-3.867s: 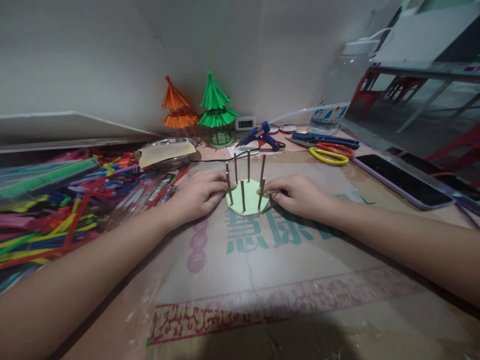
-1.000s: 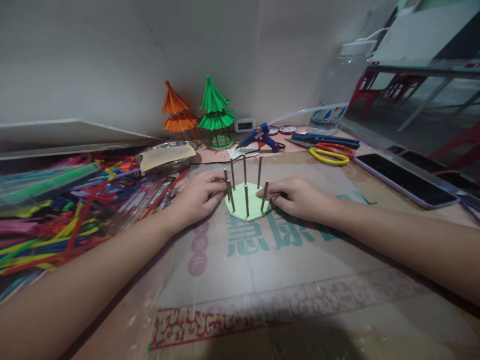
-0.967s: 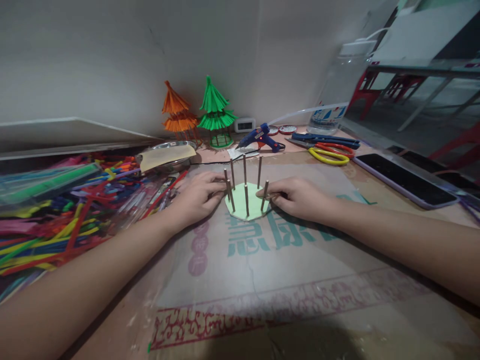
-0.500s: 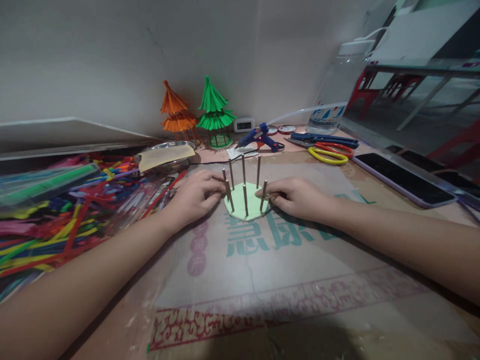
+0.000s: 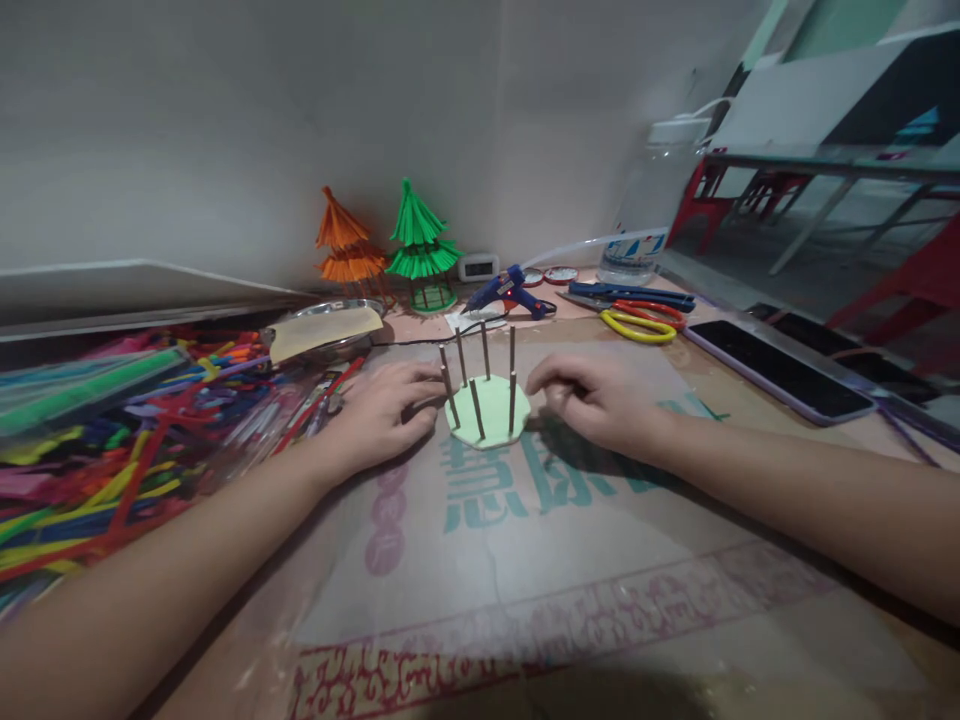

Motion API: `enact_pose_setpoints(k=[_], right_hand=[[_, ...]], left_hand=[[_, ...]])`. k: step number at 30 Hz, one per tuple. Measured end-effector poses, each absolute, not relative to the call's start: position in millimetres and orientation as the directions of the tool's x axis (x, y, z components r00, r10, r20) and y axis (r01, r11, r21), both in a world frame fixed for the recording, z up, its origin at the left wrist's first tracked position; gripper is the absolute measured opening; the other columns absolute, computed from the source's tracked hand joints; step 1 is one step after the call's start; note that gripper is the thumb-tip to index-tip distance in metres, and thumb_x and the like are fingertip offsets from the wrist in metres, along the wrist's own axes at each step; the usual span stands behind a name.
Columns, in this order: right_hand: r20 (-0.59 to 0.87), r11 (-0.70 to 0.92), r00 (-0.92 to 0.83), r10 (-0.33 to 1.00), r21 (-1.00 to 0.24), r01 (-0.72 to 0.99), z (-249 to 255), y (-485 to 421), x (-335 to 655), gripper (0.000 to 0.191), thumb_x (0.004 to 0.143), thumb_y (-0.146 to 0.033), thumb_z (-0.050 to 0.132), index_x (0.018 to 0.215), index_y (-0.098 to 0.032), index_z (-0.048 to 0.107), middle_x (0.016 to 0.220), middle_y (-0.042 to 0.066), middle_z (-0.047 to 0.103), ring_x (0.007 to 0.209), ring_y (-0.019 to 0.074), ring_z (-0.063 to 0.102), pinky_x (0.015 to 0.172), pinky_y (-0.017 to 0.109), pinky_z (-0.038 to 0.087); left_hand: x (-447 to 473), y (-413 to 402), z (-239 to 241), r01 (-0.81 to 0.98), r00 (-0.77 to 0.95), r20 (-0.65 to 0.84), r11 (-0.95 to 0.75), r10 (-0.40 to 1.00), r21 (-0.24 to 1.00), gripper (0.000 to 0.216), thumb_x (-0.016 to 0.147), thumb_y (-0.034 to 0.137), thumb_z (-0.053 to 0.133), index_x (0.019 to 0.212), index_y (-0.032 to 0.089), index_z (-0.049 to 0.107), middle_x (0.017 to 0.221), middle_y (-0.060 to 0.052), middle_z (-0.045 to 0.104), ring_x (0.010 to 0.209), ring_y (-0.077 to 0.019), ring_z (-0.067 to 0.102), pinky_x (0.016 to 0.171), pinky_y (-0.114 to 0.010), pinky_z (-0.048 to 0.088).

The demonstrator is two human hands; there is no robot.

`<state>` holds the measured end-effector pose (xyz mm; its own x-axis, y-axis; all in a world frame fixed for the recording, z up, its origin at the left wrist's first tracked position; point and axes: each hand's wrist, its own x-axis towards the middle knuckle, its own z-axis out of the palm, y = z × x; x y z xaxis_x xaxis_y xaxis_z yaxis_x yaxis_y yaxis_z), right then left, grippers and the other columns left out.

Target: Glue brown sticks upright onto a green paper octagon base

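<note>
On the left of the table (image 5: 247,625) we see a heap of coloured fuzzy stems (image 5: 142,470), and beyond it a metal dish (image 5: 346,348) partly covered by a yellowish sheet (image 5: 326,333). Next comes our left hand (image 5: 382,410), palm down, its fingers loosely extended and grasping nothing that we can see. Its fingertips lie just beside the pale green base (image 5: 495,405), close to the leftmost brown sticks (image 5: 451,398); we cannot tell whether they touch. The base lies flat between our hands, nearer to us than the blue glue gun (image 5: 499,290), with no clear long axis; the sticks stand around its rim, long axes upward, some leaning slightly. It lies rightward of our left fingers and leftward of our right ones, the left hand being nearer. Our right hand (image 5: 600,400) has curled fingers, apart from the base; we cannot tell whether its thumb and index finger meet. Farther right lie scissors (image 5: 637,337) and a phone (image 5: 780,370).
</note>
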<state>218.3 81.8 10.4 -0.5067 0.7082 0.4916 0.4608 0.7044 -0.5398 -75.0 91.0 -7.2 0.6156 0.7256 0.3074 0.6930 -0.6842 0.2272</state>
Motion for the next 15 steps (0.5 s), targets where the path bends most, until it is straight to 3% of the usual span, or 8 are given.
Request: enact_pose_setpoints(k=[2, 5, 7, 10, 15], right_hand=[[0.612, 0.726, -0.391, 0.687, -0.596, 0.343, 22.3, 72.5, 219.5, 0.014, 0.087, -0.013, 0.05, 0.093, -0.021, 0.059, 0.08, 0.0, 0.059, 0.067, 0.0132, 0.052, 0.061, 0.025, 0.041], [0.596, 0.686, -0.383, 0.706, -0.71, 0.16, 50.1, 55.3, 220.5, 0.016, 0.102, -0.026, 0.04, 0.102, -0.024, 0.056, 0.079, -0.001, 0.049, 0.062, 0.0128, 0.043, 0.057, 0.026, 0.037], [0.555, 0.661, -0.435, 0.709, -0.737, 0.138, 73.3, 45.7, 218.8, 0.03, 0.107, -0.038, 0.035, 0.098, -0.024, 0.06, 0.077, -0.001, 0.047, 0.059, 0.0124, 0.039, 0.055, 0.027, 0.035], [0.553, 0.707, -0.498, 0.668, -0.681, 0.193, 107.8, 40.9, 209.7, 0.034, 0.105, -0.044, 0.041, 0.092, -0.023, 0.064, 0.077, 0.0, 0.052, 0.063, 0.0127, 0.046, 0.06, 0.028, 0.038], [0.615, 0.792, -0.541, 0.574, -0.585, 0.176, 133.4, 52.5, 183.4, 0.025, 0.106, -0.039, 0.043, 0.106, -0.021, 0.059, 0.095, 0.003, 0.062, 0.086, 0.0154, 0.057, 0.077, 0.029, 0.045]], left_hand=[[-72.9, 87.8, -6.7, 0.707, 0.569, 0.332, -0.654, 0.752, 0.269, 0.036, 0.093, 0.029, 0.049, 0.118, 0.017, 0.072, 0.13, -0.012, 0.067, 0.122, -0.0301, 0.06, 0.108, -0.05, 0.045], [-72.1, 83.2, 10.5, 0.7, 0.384, 0.449, -0.571, 0.807, 0.429, 0.035, 0.097, 0.035, 0.05, 0.121, 0.018, 0.068, 0.129, -0.012, 0.067, 0.12, -0.0276, 0.061, 0.107, -0.048, 0.047], [-70.7, 78.5, 36.1, 0.644, 0.233, 0.527, -0.536, 0.817, 0.546, 0.034, 0.098, 0.04, 0.052, 0.121, 0.02, 0.067, 0.125, -0.01, 0.069, 0.116, -0.0259, 0.063, 0.105, -0.045, 0.048], [-60.2, 65.8, 86.6, 0.555, 0.107, 0.627, -0.57, 0.771, 0.606, 0.028, 0.097, 0.044, 0.058, 0.107, 0.023, 0.074, 0.109, -0.006, 0.073, 0.105, -0.0235, 0.065, 0.1, -0.04, 0.05], [-25.2, 45.3, 140.4, 0.24, 0.272, 0.657, -0.711, 0.703, 0.661, 0.027, 0.092, 0.036, 0.068, 0.115, 0.024, 0.075, 0.107, -0.006, 0.073, 0.098, -0.02, 0.067, 0.086, -0.031, 0.056]])
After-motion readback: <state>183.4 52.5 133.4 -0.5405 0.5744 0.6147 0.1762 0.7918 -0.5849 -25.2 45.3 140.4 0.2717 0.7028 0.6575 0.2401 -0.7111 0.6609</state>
